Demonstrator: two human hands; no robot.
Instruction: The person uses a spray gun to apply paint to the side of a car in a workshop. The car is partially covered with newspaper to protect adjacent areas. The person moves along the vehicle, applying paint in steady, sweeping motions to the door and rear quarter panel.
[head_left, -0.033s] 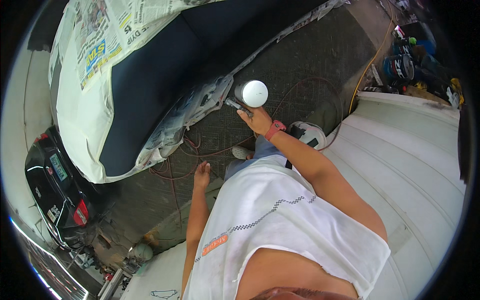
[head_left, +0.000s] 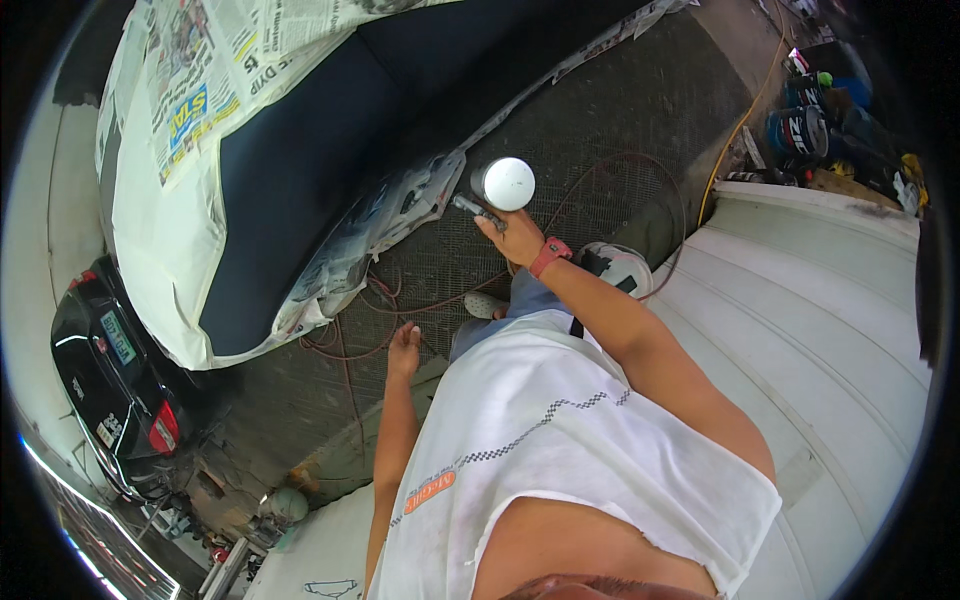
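Observation:
My right hand (head_left: 520, 240) is closed around a spray gun (head_left: 480, 212). A round cup with a white lid (head_left: 508, 183) sits on top of the gun. The gun's nozzle end points left, toward the dark car body panel (head_left: 300, 180), with a gap between them. Newspaper and plastic masking (head_left: 400, 215) runs along the panel's lower edge. My left hand (head_left: 403, 350) hangs low at my side with its fingers curled in, and nothing shows in it.
A reddish hose (head_left: 345, 355) loops over the dark floor mesh. By my legs stands a white bucket (head_left: 620, 270). Ribbed white panelling (head_left: 800, 300) is close on my right. Paint tins (head_left: 797, 133) crowd the far right, and a black car (head_left: 110, 370) is at left.

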